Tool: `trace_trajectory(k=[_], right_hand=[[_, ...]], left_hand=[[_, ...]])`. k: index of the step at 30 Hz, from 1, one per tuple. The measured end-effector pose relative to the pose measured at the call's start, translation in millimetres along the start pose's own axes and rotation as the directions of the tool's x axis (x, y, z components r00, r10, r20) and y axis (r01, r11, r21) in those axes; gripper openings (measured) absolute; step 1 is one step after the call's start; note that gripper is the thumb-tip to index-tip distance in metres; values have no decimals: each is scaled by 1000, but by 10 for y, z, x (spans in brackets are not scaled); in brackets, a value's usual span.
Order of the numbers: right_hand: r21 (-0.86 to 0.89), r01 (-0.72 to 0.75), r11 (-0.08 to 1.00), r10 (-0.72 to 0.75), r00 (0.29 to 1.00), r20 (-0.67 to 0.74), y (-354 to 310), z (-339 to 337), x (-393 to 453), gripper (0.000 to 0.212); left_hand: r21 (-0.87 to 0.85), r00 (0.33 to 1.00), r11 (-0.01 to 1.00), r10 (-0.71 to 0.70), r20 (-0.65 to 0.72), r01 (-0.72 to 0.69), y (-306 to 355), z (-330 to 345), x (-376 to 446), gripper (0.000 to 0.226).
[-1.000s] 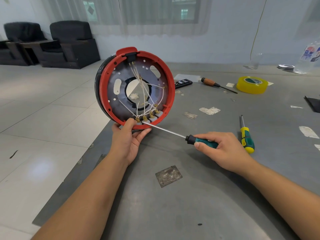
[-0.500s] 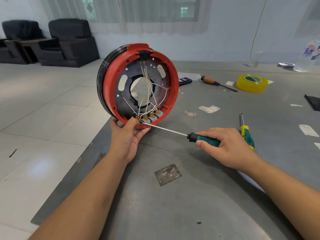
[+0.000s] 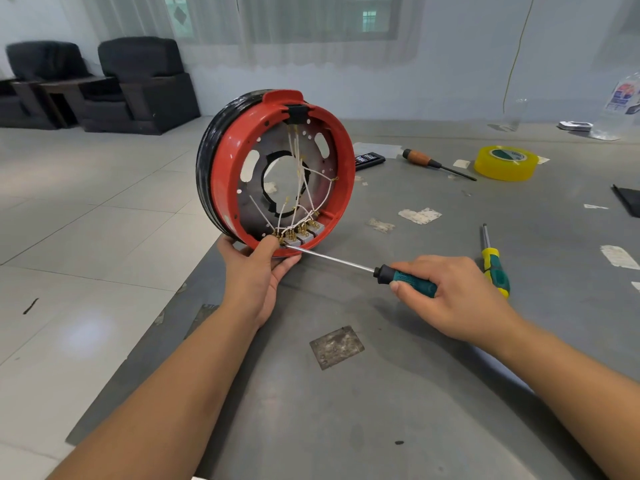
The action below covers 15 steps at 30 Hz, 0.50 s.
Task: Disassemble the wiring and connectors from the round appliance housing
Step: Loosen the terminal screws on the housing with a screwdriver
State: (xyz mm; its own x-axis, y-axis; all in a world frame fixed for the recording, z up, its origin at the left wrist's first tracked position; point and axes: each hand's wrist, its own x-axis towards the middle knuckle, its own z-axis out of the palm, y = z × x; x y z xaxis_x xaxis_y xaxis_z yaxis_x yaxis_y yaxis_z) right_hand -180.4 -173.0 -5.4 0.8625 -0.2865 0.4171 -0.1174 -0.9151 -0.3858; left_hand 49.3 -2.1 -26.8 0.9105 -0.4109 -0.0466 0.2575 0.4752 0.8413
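While the left hand (image 3: pixel 256 271) grips the bottom rim of the round red-and-black appliance housing (image 3: pixel 277 168), stood on edge at the grey worktop's (image 3: pixel 381 410) left edge, the right hand (image 3: pixel 450 296) holds a green-handled screwdriver (image 3: pixel 405 277), tip at the brass connectors (image 3: pixel 294 232) inside the housing's lower rim.

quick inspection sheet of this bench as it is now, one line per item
surface: grey table, scuffed, with tape scraps and a metal plate
job's things: round red housing stood on edge at the table edge; brass connectors along its lower rim; teal screwdriver, tip at the connectors
clutter: yellow-green screwdriver, wooden-handled screwdriver, yellow tape roll, black bit case, plastic bottle
grippers: left hand holds the housing's lower rim; right hand has its grip on the teal screwdriver
cables: white wires cross inside the housing, running down to the connectors
surroundings: tiled floor, black armchairs, curtained window
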Motion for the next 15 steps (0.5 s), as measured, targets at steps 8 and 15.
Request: trace_trajectory(k=[8, 15], right_hand=[[-98, 74, 992, -80, 995, -61, -68, 71, -35, 36], [-140, 111, 984, -120, 991, -59, -116, 69, -58, 36]], left_hand=[[-97, 999, 994, -51, -9, 50, 10, -22, 38, 49], [-153, 997, 985, -78, -28, 73, 9, -18, 69, 57]])
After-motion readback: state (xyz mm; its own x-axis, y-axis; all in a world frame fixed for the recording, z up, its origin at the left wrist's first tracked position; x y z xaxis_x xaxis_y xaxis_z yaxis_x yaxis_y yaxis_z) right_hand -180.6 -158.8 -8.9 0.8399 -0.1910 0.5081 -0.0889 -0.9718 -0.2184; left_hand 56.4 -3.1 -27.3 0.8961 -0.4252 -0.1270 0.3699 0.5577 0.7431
